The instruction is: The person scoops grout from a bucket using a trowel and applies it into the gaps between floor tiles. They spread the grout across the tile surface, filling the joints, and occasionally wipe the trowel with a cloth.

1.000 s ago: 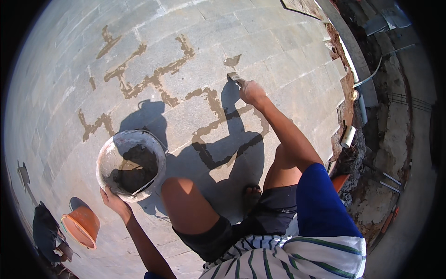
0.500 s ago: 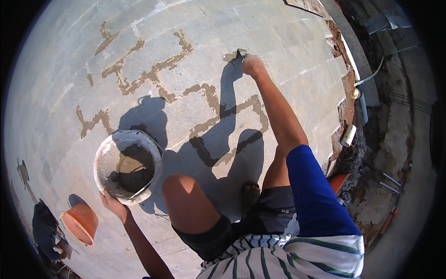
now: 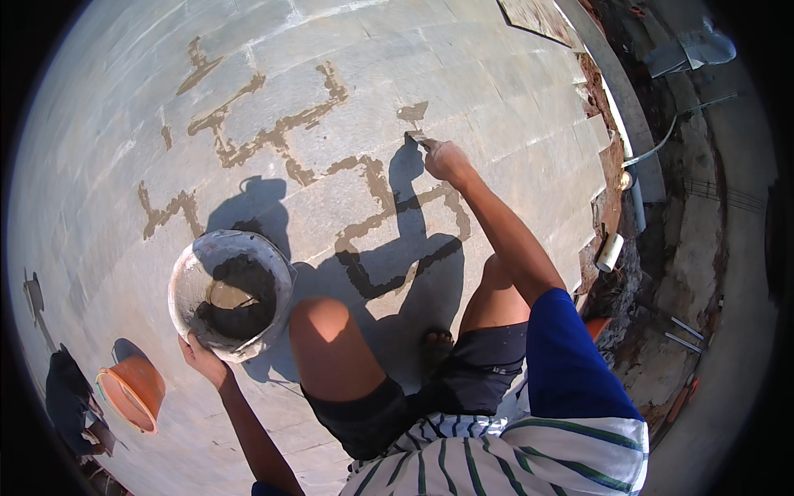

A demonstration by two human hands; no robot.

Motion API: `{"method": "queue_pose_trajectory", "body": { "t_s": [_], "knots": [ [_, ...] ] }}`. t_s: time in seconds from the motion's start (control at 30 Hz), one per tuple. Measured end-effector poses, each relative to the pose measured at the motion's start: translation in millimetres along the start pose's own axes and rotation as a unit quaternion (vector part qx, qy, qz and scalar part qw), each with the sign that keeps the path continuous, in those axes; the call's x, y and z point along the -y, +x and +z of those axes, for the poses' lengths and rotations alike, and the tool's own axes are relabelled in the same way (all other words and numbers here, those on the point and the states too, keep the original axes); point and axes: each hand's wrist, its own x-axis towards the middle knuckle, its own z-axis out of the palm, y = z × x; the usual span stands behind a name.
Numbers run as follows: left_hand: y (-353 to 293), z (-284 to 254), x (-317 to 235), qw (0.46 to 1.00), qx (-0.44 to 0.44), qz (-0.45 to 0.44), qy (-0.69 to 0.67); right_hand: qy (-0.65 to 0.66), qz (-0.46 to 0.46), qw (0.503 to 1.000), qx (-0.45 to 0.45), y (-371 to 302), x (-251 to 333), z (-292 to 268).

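Note:
My right hand (image 3: 447, 161) is closed round the handle of a small trowel (image 3: 419, 138). Its blade lies at the paving, just below a wet mortar patch (image 3: 412, 112). My left hand (image 3: 204, 361) grips the near rim of a whitish, mortar-smeared bucket (image 3: 184, 277); some of its fingers are hidden. Inside the bucket is wet grey-brown mortar (image 3: 263, 281), partly in shadow. Brown mortar lines (image 3: 289, 128) follow the joints of the grey stone paving (image 3: 488, 91), left of and below my right hand.
An orange bucket (image 3: 136, 388) lies tipped at the lower left, beside a dark object (image 3: 68, 401). To the right the paving ends at a ragged edge with broken soil, a short white pipe piece (image 3: 609, 252) and a long white pipe (image 3: 638, 202). My knees are bent close behind the mortar bucket.
My right hand has drawn the trowel back toward me, uncovering the mortar patch and leaving a thin smear below it. My left hand stays on the bucket's rim. The view has shifted slightly.

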Motion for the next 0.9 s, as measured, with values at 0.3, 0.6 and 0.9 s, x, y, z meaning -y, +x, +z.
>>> {"method": "queue_pose_trajectory", "body": {
  "t_s": [0.3,0.6,0.9],
  "knots": [
    [2.9,7.7,-7.3,0.999,0.034,-0.005,0.023,0.036,0.122,0.988,-0.087,-7.6,10.5,74.6],
    [2.7,17.5,-16.6,0.999,0.026,0.012,0.039,0.042,0.045,0.997,-0.042,-11.7,-7.0,-2.6],
    [-7.2,-3.4,12.4,0.998,0.011,0.038,0.056,-0.019,0.063,0.998,-0.004,-8.1,-24.2,34.7]
  ]
}}
